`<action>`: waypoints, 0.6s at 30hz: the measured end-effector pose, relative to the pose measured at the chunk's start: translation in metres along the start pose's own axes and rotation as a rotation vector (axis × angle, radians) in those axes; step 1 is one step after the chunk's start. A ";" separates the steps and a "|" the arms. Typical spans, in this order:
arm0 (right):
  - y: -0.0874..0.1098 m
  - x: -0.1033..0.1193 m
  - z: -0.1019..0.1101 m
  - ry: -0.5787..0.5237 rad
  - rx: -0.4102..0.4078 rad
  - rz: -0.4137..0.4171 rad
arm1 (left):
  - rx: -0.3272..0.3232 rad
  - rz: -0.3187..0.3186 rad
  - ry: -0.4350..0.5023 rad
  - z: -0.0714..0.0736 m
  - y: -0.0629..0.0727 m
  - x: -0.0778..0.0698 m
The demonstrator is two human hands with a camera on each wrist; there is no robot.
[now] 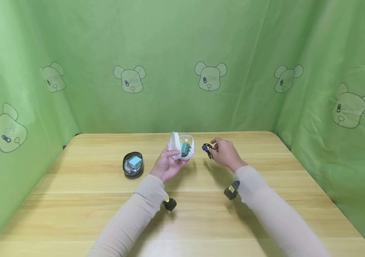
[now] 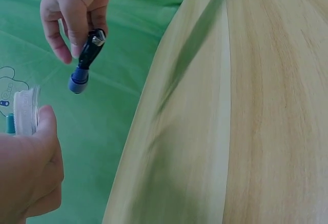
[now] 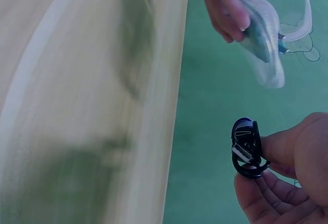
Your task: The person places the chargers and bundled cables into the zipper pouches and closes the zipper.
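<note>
My left hand [image 1: 168, 165] holds a clear zippered case with white trim [image 1: 192, 145], its lid swung up, above the table. A teal plug adapter [image 1: 185, 149] with two prongs sits inside the case. To the right, my right hand [image 1: 225, 152] pinches a coiled black charging cable [image 3: 247, 149] between thumb and fingers. A metal USB end shows on the coil in the right wrist view, and a blue-purple part [image 2: 79, 80] hangs toward the case in the left wrist view. A gap separates cable and case.
A black-trimmed clear case [image 1: 133, 174] holding a light blue adapter [image 1: 135, 162] and a pale cable lies on the wooden table [image 1: 201, 228], left of my left hand. Green curtains [image 1: 169, 107] with bear-head outlines stand behind and on both sides.
</note>
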State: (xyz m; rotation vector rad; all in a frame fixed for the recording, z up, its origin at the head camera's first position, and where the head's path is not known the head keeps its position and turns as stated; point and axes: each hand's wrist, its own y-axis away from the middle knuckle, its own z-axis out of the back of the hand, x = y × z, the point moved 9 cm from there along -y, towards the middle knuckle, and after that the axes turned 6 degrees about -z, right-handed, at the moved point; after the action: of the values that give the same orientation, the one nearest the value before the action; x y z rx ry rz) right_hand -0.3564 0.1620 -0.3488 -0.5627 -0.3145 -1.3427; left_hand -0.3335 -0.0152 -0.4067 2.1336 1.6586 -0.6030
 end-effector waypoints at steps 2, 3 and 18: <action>-0.001 0.002 0.002 0.002 -0.005 0.003 | 0.000 -0.003 -0.007 0.000 -0.001 0.000; -0.001 0.003 0.004 0.002 -0.007 0.004 | 0.000 -0.005 -0.010 0.001 -0.001 0.000; -0.005 0.025 0.015 0.005 -0.028 0.040 | -0.026 0.001 -0.026 0.004 -0.003 0.003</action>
State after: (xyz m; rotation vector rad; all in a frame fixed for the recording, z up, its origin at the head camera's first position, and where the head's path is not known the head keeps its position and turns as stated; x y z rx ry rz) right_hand -0.3544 0.1490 -0.3224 -0.5864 -0.2797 -1.3118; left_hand -0.3364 -0.0141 -0.4122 2.0996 1.6427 -0.6021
